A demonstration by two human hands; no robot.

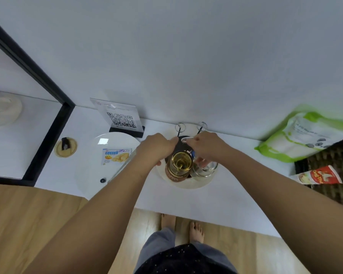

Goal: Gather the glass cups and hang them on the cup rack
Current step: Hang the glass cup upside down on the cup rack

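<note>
The cup rack [180, 127] has thin metal prongs ending in loops and stands on a round white tray [186, 184] against the wall. An amber glass cup [181, 164] with a brown band sits over a prong at the front of the rack. Beside it on the right is a clear glass cup [205, 169]. My left hand [156, 148] is curled against the rack's dark centre, its thumb beside the amber cup. My right hand [208, 147] grips the clear cup from above, fingers wrapped on its top. Both hands hide the rack's middle.
A large white plate [91, 171] with a snack packet lies left of the tray. Behind it stands a QR code sign [121, 119]. A green and white bag [305, 135] and a red tube [321, 176] lie at the right. A black frame [48, 131] borders the left.
</note>
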